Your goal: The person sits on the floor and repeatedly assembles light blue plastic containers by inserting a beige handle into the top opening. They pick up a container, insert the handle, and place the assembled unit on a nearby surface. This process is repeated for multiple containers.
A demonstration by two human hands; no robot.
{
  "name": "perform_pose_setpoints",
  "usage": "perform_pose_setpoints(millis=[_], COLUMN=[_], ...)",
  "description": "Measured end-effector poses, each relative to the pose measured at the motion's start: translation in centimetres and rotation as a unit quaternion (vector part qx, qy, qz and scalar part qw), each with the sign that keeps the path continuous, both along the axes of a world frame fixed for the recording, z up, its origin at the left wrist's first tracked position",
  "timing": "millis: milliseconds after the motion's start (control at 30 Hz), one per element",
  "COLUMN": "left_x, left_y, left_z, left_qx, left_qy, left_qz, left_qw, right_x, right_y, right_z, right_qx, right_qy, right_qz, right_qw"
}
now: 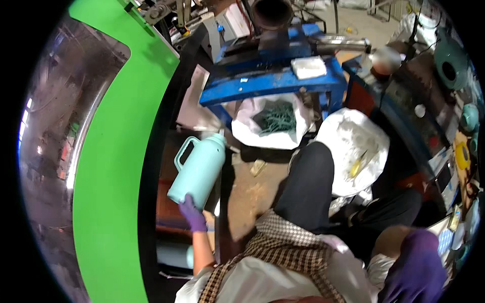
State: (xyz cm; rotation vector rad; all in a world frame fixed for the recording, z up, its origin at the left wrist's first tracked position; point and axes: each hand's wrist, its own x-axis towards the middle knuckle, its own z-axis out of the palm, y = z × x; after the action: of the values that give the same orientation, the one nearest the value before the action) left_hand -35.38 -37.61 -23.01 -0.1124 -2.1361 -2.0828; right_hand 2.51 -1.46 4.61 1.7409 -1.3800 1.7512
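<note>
left hand (192, 212): purple glove, yours, clenched around the bottom end of the pale teal jug (198, 170); forearm comes up from the near edge.
jug: tilted, base near you, spout end (218, 137) pointing far and a bit right; loop handle (183, 153) on its left side. it hangs in the air just right of the green machine guard (113, 166), over the dark gap beside it.
right hand (417, 267): purple glove, near right corner, close to the lens and blurred. can't tell if it's clenched or released, or whether it holds anything.
you: seated, dark trousers (308, 187), checked cloth (283, 247) over a white top.
far centre: blue bench (262, 83) with a white flat block (308, 67) on top and a dark pipe end (272, 12) above it.
under the bench: white sack (273, 121), open, full of dark green bits.
right of your knee: second white sack (353, 146), yellowish piece lying on it.
far right: cluttered bench (424, 116) with teal housings (451, 63); details too small to read.
floor: brown, dirty, between jug and knee.
</note>
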Motion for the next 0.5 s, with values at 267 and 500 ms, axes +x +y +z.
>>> perform_pose_setpoints(millis=[267, 500], left_x=[0.5, 2.8], left_y=[3.3, 13.8], left_z=[-2.3, -0.5], left_qx=[0.235, -0.009], left_qy=[-0.086, -0.183], left_qz=[-0.214, -0.369], left_qw=[0.944, 0.911], right_x=[-0.7, -7.1], right_y=[-2.5, -1.2], right_z=[-12.5, -15.8], right_qx=[-0.166, -0.297], right_qy=[-0.356, -0.418], right_qz=[-0.63, -0.576], right_qw=[0.669, 0.636])
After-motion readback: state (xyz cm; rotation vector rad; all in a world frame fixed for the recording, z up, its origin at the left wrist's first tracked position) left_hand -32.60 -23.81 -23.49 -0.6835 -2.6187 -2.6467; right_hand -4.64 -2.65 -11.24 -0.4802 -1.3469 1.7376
